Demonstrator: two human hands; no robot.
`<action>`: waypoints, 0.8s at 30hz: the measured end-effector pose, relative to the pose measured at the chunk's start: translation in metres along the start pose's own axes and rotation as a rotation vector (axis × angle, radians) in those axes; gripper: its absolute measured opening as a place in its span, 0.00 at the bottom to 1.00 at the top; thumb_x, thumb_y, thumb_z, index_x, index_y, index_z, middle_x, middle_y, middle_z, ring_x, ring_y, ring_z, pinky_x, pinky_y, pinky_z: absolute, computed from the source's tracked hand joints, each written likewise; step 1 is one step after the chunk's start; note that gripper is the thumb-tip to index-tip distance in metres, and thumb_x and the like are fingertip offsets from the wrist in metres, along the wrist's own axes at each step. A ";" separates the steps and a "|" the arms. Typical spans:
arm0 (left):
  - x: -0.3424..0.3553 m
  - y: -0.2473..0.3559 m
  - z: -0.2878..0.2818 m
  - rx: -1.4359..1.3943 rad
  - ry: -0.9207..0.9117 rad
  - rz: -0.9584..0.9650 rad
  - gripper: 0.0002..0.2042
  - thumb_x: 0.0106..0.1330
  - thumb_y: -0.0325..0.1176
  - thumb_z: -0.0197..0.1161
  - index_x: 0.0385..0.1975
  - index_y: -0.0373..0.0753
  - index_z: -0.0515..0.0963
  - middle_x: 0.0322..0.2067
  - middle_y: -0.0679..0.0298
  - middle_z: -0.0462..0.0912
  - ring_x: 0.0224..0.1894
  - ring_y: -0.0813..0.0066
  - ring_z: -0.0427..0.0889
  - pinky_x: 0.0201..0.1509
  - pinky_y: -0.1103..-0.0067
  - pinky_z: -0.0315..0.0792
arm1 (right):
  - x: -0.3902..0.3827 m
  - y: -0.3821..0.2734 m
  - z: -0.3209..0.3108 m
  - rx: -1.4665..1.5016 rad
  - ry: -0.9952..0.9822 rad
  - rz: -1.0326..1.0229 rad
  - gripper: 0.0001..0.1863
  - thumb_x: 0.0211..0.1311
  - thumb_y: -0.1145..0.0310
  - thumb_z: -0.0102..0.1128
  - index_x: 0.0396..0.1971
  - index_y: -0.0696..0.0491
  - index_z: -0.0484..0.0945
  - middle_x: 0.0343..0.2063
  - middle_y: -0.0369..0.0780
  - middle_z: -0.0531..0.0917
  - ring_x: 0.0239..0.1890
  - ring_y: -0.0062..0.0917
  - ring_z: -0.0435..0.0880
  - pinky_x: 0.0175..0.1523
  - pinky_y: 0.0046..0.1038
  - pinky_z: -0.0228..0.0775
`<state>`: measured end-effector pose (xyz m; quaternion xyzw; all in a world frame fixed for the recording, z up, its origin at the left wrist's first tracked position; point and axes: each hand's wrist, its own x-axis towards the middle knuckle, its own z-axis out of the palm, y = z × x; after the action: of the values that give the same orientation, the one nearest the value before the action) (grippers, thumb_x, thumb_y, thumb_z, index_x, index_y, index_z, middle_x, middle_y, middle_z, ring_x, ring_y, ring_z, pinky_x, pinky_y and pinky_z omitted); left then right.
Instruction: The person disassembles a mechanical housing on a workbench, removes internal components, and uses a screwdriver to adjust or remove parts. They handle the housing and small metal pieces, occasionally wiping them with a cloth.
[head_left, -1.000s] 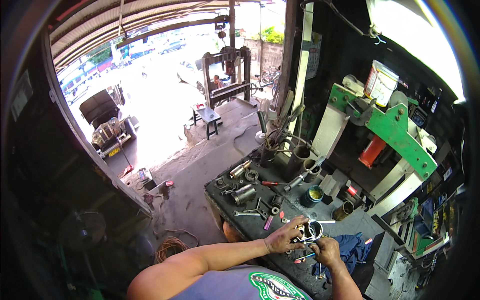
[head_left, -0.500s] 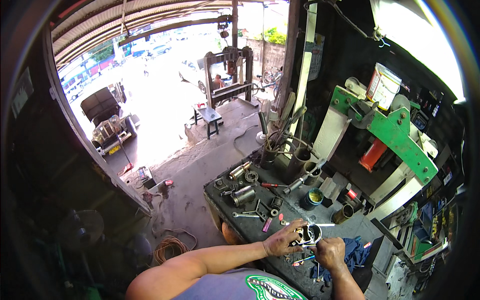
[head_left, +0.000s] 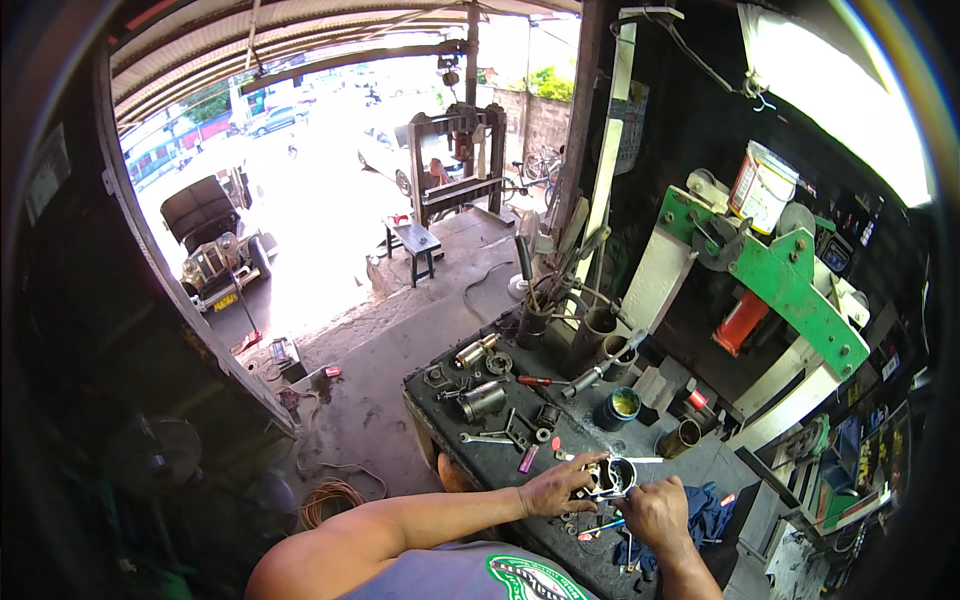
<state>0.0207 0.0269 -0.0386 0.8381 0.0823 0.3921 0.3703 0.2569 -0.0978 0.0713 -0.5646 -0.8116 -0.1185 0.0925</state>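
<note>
A silver metal housing (head_left: 622, 476) with a round opening is held over the near part of the dark workbench. My left hand (head_left: 556, 490) grips its left side, fingers on top and thumb below. My right hand (head_left: 660, 512) is closed against the lower right edge of the housing. Whatever its curled fingers hold is hidden. Under the right hand and beside it lies a crumpled dark blue cloth (head_left: 708, 513). Small parts and a thin blue-and-white item lie on the bench below the housing.
Farther along the bench (head_left: 590, 415) lie a metal cylinder (head_left: 484, 400), a wrench (head_left: 486, 438), a red-handled screwdriver (head_left: 540, 381) and an open can (head_left: 621, 405) of yellowish stuff. Tool-filled pots (head_left: 533, 325) stand at the back. A green-and-white press frame (head_left: 800, 300) rises at right.
The view has shifted slightly. Both hands keep the housing between them over the same part of the bench, and its round opening is turned a little.
</note>
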 end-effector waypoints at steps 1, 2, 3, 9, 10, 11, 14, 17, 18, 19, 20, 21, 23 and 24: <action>-0.001 0.000 0.000 0.002 0.011 0.002 0.22 0.71 0.49 0.79 0.51 0.40 0.80 0.76 0.39 0.67 0.80 0.33 0.67 0.82 0.50 0.65 | 0.002 -0.002 -0.002 0.008 -0.015 0.017 0.19 0.56 0.50 0.81 0.21 0.47 0.84 0.19 0.36 0.83 0.26 0.36 0.85 0.39 0.43 0.69; -0.002 0.001 0.000 0.006 0.014 0.010 0.22 0.71 0.49 0.78 0.51 0.40 0.79 0.76 0.39 0.67 0.80 0.33 0.67 0.82 0.51 0.66 | 0.005 -0.003 -0.001 0.024 -0.003 0.017 0.19 0.56 0.50 0.81 0.20 0.47 0.83 0.19 0.36 0.83 0.26 0.37 0.85 0.38 0.43 0.69; -0.003 0.000 0.000 0.001 0.033 0.023 0.22 0.71 0.49 0.78 0.52 0.40 0.79 0.76 0.39 0.67 0.80 0.33 0.67 0.82 0.51 0.66 | 0.005 -0.003 0.002 0.037 0.015 0.017 0.19 0.55 0.50 0.82 0.20 0.47 0.83 0.19 0.37 0.83 0.26 0.37 0.85 0.38 0.43 0.70; -0.005 0.000 0.008 0.014 0.045 -0.021 0.22 0.71 0.49 0.78 0.49 0.39 0.79 0.76 0.38 0.68 0.79 0.34 0.69 0.81 0.52 0.68 | -0.013 0.006 0.041 0.217 0.030 0.137 0.20 0.53 0.52 0.83 0.19 0.49 0.82 0.19 0.41 0.82 0.27 0.44 0.85 0.36 0.47 0.73; -0.004 -0.001 0.008 0.009 0.041 -0.025 0.22 0.71 0.49 0.78 0.49 0.38 0.79 0.76 0.38 0.68 0.80 0.34 0.69 0.81 0.52 0.68 | -0.014 0.005 0.051 0.259 0.022 0.166 0.20 0.54 0.53 0.83 0.19 0.50 0.81 0.19 0.42 0.82 0.27 0.45 0.85 0.37 0.48 0.73; -0.005 -0.001 0.009 -0.006 0.055 -0.022 0.22 0.71 0.49 0.78 0.48 0.38 0.79 0.76 0.38 0.68 0.80 0.34 0.69 0.81 0.53 0.68 | -0.016 0.003 0.060 0.290 0.004 0.201 0.20 0.55 0.54 0.82 0.20 0.50 0.81 0.20 0.43 0.82 0.28 0.47 0.85 0.37 0.48 0.73; -0.005 -0.003 0.008 -0.036 0.036 -0.040 0.22 0.70 0.49 0.79 0.48 0.38 0.80 0.77 0.38 0.68 0.80 0.33 0.68 0.82 0.53 0.67 | -0.020 0.001 0.070 0.415 0.042 0.215 0.19 0.58 0.55 0.80 0.21 0.51 0.82 0.21 0.45 0.83 0.29 0.49 0.85 0.39 0.50 0.74; -0.005 -0.004 0.003 -0.048 0.028 -0.014 0.23 0.69 0.50 0.80 0.49 0.39 0.81 0.77 0.38 0.68 0.80 0.34 0.67 0.82 0.53 0.66 | -0.017 0.002 0.051 0.334 -0.020 0.129 0.19 0.59 0.53 0.80 0.21 0.50 0.84 0.20 0.42 0.84 0.28 0.45 0.85 0.38 0.48 0.73; -0.004 -0.006 0.002 -0.035 0.016 0.005 0.23 0.69 0.50 0.80 0.49 0.39 0.81 0.77 0.38 0.68 0.81 0.34 0.67 0.82 0.52 0.66 | -0.013 0.004 0.038 0.259 -0.079 0.118 0.19 0.59 0.52 0.80 0.21 0.49 0.84 0.20 0.41 0.84 0.27 0.44 0.86 0.37 0.48 0.72; -0.003 -0.007 0.002 -0.031 0.019 0.017 0.23 0.68 0.50 0.81 0.49 0.39 0.81 0.77 0.39 0.68 0.81 0.34 0.67 0.82 0.52 0.65 | -0.009 0.005 0.025 0.205 -0.035 0.063 0.19 0.59 0.51 0.80 0.21 0.49 0.84 0.20 0.40 0.84 0.27 0.42 0.85 0.37 0.47 0.72; -0.004 -0.007 0.002 -0.044 0.020 0.006 0.23 0.68 0.49 0.81 0.50 0.40 0.81 0.77 0.39 0.67 0.81 0.34 0.66 0.83 0.52 0.65 | -0.004 0.004 0.013 0.135 -0.038 0.040 0.19 0.58 0.50 0.80 0.21 0.48 0.85 0.20 0.38 0.84 0.26 0.40 0.85 0.37 0.45 0.71; -0.004 -0.008 0.002 -0.043 0.016 -0.004 0.23 0.68 0.48 0.81 0.50 0.40 0.80 0.78 0.39 0.66 0.82 0.34 0.65 0.83 0.52 0.65 | 0.000 0.001 0.002 0.071 -0.045 0.016 0.19 0.58 0.50 0.80 0.21 0.47 0.85 0.19 0.37 0.84 0.26 0.38 0.85 0.37 0.44 0.70; -0.005 -0.007 0.003 -0.056 -0.007 -0.037 0.23 0.68 0.47 0.82 0.51 0.40 0.80 0.78 0.40 0.66 0.82 0.34 0.64 0.83 0.52 0.64 | 0.007 -0.002 -0.014 0.005 -0.029 -0.013 0.19 0.57 0.49 0.81 0.20 0.46 0.85 0.19 0.35 0.84 0.25 0.36 0.85 0.38 0.43 0.68; -0.006 -0.007 0.003 -0.070 -0.003 -0.024 0.23 0.68 0.45 0.82 0.52 0.40 0.79 0.78 0.40 0.65 0.82 0.35 0.64 0.83 0.52 0.64 | 0.010 -0.005 -0.018 -0.011 -0.023 -0.019 0.19 0.58 0.49 0.80 0.20 0.46 0.85 0.19 0.35 0.84 0.25 0.36 0.85 0.38 0.43 0.68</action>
<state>0.0202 0.0274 -0.0480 0.8240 0.0782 0.3890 0.4044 0.2491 -0.0958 0.0913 -0.5588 -0.8172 -0.1171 0.0789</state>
